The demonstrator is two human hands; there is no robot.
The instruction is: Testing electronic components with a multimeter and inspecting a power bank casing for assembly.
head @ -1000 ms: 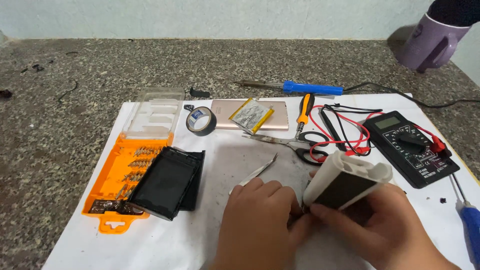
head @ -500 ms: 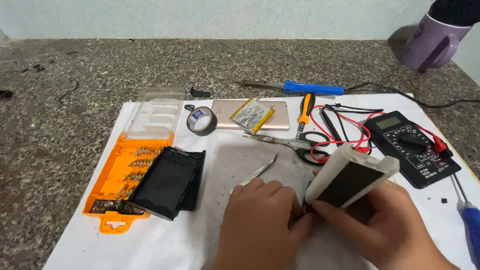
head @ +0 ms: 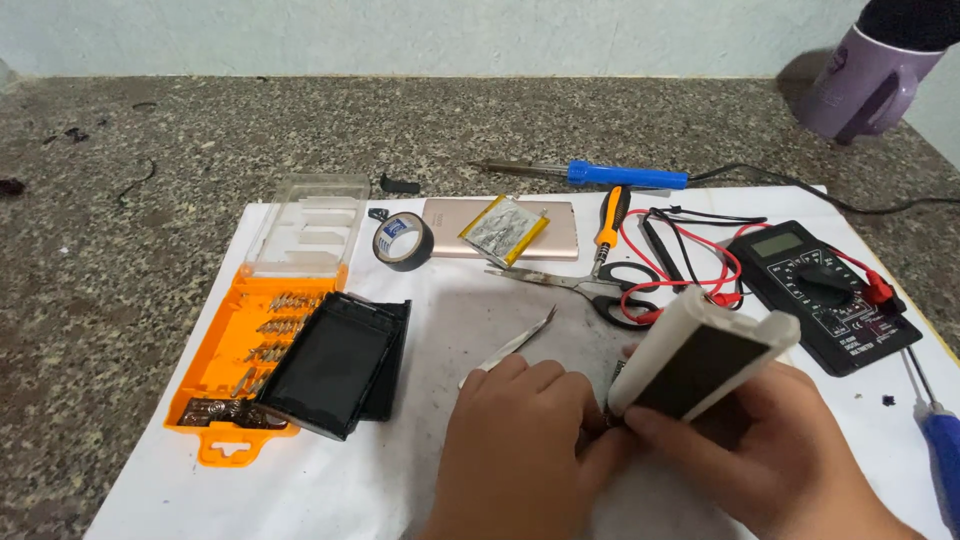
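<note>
My right hand [head: 770, 455] holds a white rectangular case with a dark face [head: 700, 352], tilted up over the white sheet [head: 330, 480]. My left hand [head: 520, 445] is closed, its fingertips pinching at the lower corner of that case, where a small dark part shows. Metal tweezers [head: 510, 346] lie just beyond my left knuckles, apart from the hand. A black rectangular housing [head: 335, 362] rests to the left, overlapping an orange bit case.
An orange screwdriver-bit case [head: 250, 345] with a clear lid, black tape roll [head: 402, 240], gold phone [head: 560, 228] with a foil battery, scissors [head: 600, 290], orange screwdriver, blue soldering iron [head: 625, 177], multimeter [head: 825, 290] with red and black leads, blue screwdriver [head: 940, 450], purple heat gun [head: 865, 80].
The white case has tilted slightly in my right hand; both hands stay at its lower corner. Nothing else on the sheet has moved.
</note>
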